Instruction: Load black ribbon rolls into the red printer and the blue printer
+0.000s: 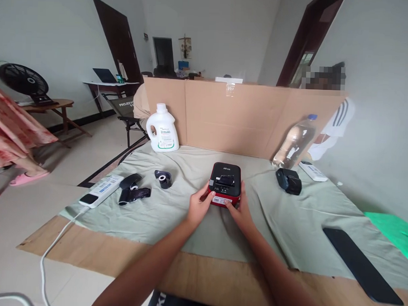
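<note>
A small box (225,178) with a black top and red sides is at the middle of the cloth-covered table, a white label on its near side. My left hand (200,204) grips its near left corner, thumb on the near edge. On the right side, my right hand (241,210) holds it with the fingers along the side and the thumb by the label. Left of the box lie a black roll with a white core (163,179) and a cluster of black rolled pieces (134,193). A black device (288,181) sits to the right.
A white power strip (102,190) with a cable lies left. A white jug (163,129) and a clear bottle (296,143) stand before a cardboard screen (232,118). A black flat slab (362,265) lies near right. Beyond the screen at right is a person (337,119).
</note>
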### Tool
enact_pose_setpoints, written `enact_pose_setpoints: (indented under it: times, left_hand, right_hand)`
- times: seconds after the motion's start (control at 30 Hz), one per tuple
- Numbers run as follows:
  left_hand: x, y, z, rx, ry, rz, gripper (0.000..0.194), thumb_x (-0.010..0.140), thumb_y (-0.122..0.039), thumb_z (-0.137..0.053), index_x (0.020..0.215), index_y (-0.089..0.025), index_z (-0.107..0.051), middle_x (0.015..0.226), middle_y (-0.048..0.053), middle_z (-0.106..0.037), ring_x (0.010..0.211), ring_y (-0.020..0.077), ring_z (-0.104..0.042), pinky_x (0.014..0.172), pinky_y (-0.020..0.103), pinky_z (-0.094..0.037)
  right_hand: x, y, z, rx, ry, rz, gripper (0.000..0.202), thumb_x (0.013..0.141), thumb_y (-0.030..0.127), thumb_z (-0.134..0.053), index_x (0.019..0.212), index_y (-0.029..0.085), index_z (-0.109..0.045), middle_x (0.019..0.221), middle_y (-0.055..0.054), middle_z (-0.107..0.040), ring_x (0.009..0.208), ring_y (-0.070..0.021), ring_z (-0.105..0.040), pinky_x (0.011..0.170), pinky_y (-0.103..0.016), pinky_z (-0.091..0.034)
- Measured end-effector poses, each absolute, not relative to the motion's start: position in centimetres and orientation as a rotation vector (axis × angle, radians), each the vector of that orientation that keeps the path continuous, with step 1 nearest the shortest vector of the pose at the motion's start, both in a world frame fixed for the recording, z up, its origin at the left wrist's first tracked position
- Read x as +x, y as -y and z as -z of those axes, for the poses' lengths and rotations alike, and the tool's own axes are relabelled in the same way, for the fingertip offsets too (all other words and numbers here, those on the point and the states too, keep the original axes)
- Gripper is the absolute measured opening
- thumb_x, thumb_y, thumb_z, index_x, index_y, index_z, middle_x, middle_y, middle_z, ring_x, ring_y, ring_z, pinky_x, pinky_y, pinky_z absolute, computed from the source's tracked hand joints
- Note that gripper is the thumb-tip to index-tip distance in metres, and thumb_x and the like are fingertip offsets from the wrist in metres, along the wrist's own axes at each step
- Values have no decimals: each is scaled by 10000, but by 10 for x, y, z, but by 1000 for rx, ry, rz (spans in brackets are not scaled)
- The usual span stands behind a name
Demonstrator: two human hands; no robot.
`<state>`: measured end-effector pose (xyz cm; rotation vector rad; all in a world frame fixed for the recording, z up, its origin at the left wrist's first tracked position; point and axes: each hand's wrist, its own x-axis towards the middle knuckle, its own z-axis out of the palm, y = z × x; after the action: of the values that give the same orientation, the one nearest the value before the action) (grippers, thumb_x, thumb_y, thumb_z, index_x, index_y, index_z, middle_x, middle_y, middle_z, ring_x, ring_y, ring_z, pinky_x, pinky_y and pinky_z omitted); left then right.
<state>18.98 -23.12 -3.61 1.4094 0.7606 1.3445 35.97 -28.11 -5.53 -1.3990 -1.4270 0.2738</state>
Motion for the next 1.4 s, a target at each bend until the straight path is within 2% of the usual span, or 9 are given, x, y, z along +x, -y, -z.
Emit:
enact_pose_setpoints:
  times: [0.17, 0.33, 0.7, 1.0, 1.23, 1.4]
  left_hand:
    - [184, 227, 41, 1469, -766, -1305, 542, 873, -416, -657, 1352, -168, -602, 1373, 81, -613, 1276, 265, -589, 1147, 417, -442]
    - [183, 225, 44, 1452, -763, -1284, 560, 860, -425, -668, 1349, -160, -603, 1340, 85, -638, 1233, 266, -621, 1116, 427, -476]
    - [183, 225, 39, 1443, -754, -1303, 526, 847, -419, -681, 1306, -166, -625, 1337, 101, -645, 1245, 248, -614, 1101, 391, -489]
    - [180, 222, 43, 1517, -871, -1284, 543, 860, -430, -668, 1342, -197, -584, 1334, 112, -639, 1244, 249, -600, 995, 365, -546]
    - [177, 221, 39, 1667, -868, -1258, 408, 904, -392, -602, 1287, -251, -597, 1368, 73, -574, 1266, 222, -547, 909, 293, -547]
    - [178, 214, 44, 1621, -767, -1139, 430, 909, -385, -595, 1300, -234, -500, 1363, 88, -576, 1250, 210, -569, 1002, 335, -509]
  right_hand:
    - [361, 279, 59, -1387, 1405, -328, 936, 875, 492, -614, 1600, 205, -96, 1497, -159, -433, 1341, -338, -448, 1109, -535, -391]
    - [364, 279, 63, -1388, 1419, -354, 962, 876, 449, -616, 1603, 218, -30, 1440, -147, -488, 1269, -324, -499, 1089, -558, -396]
    - [364, 279, 59, -1377, 1423, -352, 972, 859, 457, -632, 1599, 181, -67, 1372, -171, -544, 1216, -324, -549, 1046, -551, -436]
    - [364, 281, 55, -1370, 1419, -366, 961, 859, 448, -642, 1598, 174, -92, 1445, -184, -487, 1288, -325, -508, 1073, -524, -423]
    - [364, 281, 55, -1350, 1420, -365, 949, 858, 459, -647, 1594, 161, -128, 1460, -190, -472, 1351, -335, -451, 1117, -519, -379]
    - [364, 282, 53, -1366, 1404, -375, 939, 849, 481, -654, 1587, 170, -163, 1440, -185, -491, 1341, -344, -454, 1112, -538, -379]
